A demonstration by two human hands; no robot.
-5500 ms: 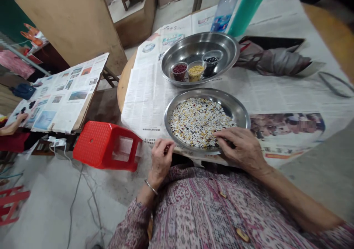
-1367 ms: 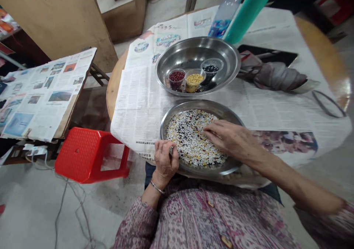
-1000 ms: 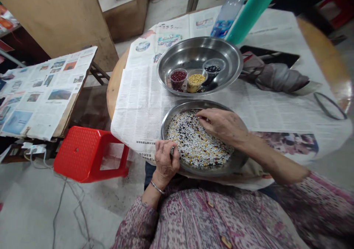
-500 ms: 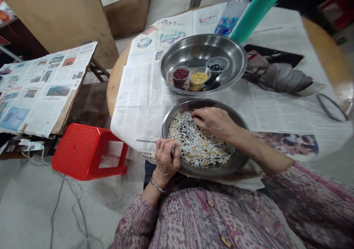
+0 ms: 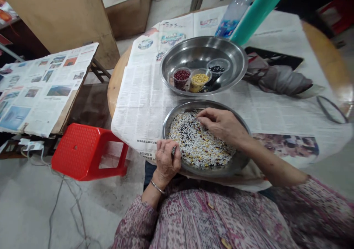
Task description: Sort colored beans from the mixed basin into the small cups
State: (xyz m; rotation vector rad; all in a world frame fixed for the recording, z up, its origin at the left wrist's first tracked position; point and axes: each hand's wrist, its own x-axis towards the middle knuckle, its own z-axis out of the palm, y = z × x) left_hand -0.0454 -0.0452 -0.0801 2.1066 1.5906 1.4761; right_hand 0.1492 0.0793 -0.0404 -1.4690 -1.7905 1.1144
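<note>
We've one bed of mixed grains in one near pan. Right hand dips in, thumb and index tips together — can't tell if there's a grain between. Left hand curls at the rim, probably to steady it; can't tell what that grip holds. Beyond, one basin corrals three cups — red, yellow, black — likely keeping colours apart.

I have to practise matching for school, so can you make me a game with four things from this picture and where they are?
Column one:
1. Right hand
2. Plastic stool
3. Left hand
4. Cup of yellow grains

Column two:
A. Red, on the floor
B. Inside the far basin
C. Over the mixed grains
D. By the left rim of the near basin

Right pairs: 1-C, 2-A, 3-D, 4-B.
</note>
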